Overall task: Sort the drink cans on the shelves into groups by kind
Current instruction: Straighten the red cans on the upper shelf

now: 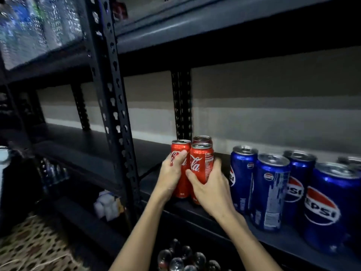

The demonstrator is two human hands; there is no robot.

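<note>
Two bare forearms reach up from the bottom of the view to a dark metal shelf (273, 239). The left hand (172, 173) curls round the left red Coca-Cola can (180, 153), thumb across its label, and the right hand (211, 190) wraps the front red Coca-Cola can (201, 163), fingers round its right side and thumb on its front. Both cans stand upright, touching each other, near the shelf's front edge at its left end, just right of the perforated upright post (115, 106). A third red can (202, 139) stands directly behind them, only its top showing. Just to the right, apart from the red group, blue Pepsi cans (273, 192) stand upright in a cluster running toward the shelf's right end. Below the shelf's front edge sit dark round bottle tops (185, 257), probably drink bottles, though they are blurred. Shrink-wrapped water bottles (39, 26) fill the upper left shelf.
</note>
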